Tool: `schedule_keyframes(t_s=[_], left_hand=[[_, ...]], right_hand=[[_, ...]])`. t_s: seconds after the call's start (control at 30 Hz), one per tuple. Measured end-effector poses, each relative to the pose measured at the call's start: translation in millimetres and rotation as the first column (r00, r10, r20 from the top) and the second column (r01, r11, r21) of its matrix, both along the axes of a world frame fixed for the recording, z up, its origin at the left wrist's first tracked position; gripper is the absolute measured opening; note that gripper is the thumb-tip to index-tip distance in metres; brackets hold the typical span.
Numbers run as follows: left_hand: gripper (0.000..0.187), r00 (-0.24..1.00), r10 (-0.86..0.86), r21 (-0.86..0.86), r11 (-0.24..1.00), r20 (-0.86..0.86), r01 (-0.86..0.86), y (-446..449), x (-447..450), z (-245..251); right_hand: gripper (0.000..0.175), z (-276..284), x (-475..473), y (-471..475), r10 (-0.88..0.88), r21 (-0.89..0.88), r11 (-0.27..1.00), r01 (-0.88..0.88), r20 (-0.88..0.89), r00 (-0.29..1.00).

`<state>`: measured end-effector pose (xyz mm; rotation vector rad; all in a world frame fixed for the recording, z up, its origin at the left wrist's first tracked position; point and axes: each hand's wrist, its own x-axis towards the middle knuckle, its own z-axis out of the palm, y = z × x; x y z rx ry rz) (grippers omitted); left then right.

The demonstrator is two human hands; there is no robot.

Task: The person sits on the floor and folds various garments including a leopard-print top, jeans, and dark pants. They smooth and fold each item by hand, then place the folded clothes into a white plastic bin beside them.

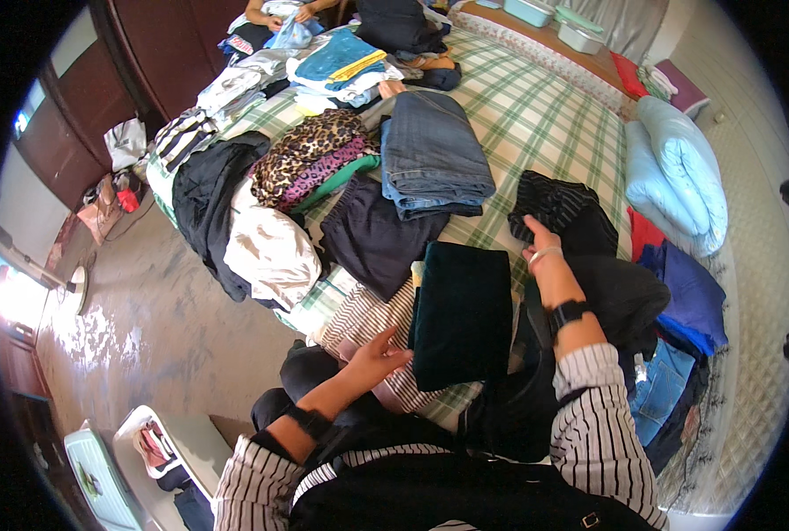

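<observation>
My left hand (376, 358) is held with its fingers apart at the left edge of a folded dark green garment (464, 318). Beneath that hand lies a brown-and-white striped garment (361, 318). My right hand (543, 244) is beside a crumpled black garment with thin pale stripes (557, 196). Its fingers are spread and overlap the cloth's near-left edge; whether they press on it is unclear. Folded blue jeans (437, 146) are stacked just beyond the green garment. Dark folded trousers (384, 229) lie to the left of the jeans.
The bed (520, 99) has a green-checked sheet. A leopard-print garment (308, 152), a white garment (272, 255) and a black garment (212, 206) are heaped left. A light-blue quilt (683, 172) lies right. Another person's hands (292, 18) hold cloth at the far end. A plastic bin (189, 431) stands lower left.
</observation>
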<state>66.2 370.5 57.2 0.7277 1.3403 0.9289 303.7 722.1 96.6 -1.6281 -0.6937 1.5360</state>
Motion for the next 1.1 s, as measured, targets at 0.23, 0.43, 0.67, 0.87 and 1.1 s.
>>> schedule_keyframes(t_s=[0.23,0.43,0.67,0.87,1.1], left_hand=[[0.05,0.901,0.416,0.006,0.908,0.122,-0.42,-147.9,-67.6,2.8],[0.03,0.665,0.728,-0.001,0.674,-0.164,-0.739,-239.6,-98.7,-13.8],[0.024,0.627,0.763,0.024,0.638,-0.157,-0.77,-280.4,-110.1,-36.7],[0.025,0.711,0.698,0.054,0.716,-0.086,-0.696,-285.7,-113.2,-43.1],[0.028,0.706,0.705,0.086,0.709,-0.064,-0.7,-295.7,-104.3,-33.2]], right_hand=[[0.076,-33.2,-3.4,80.3,-0.37,-0.168,0.911,0.376,0.064,0.927],[0.04,-19.5,8.2,71.1,-0.625,-0.222,0.763,0.607,-0.013,0.781],[0.035,66.7,67.0,20.3,-0.084,0.199,0.977,0.073,0.051,0.995],[0.025,165.3,107.4,12.4,-0.152,0.546,0.819,0.176,-0.089,0.984],[0.026,317.9,90.8,-45.8,0.27,0.852,0.501,0.152,-0.321,0.908]])
